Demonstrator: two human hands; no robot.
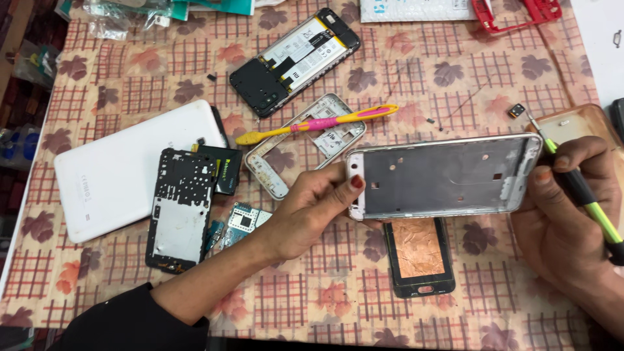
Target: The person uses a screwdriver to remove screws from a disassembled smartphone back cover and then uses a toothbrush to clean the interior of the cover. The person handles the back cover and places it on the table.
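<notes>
Metal frame already stripped bare; left hand gripping its end, right hand clenching screwdriver at corner (2 hands steadying it).

The frame looks like matt grey metal with a shiny rim, the tablet smooth white plastic, the toothbrush glossy plastic, the tablecloth printed, slightly sheeny.

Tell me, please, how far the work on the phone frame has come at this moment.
Done: the phone frame is stripped bare; a screen panel, a black inner plate and a small circuit board lie apart on the table. In hand: the left hand holds the frame, the right hand holds a screwdriver at its corner. Left: cannot tell.
</notes>
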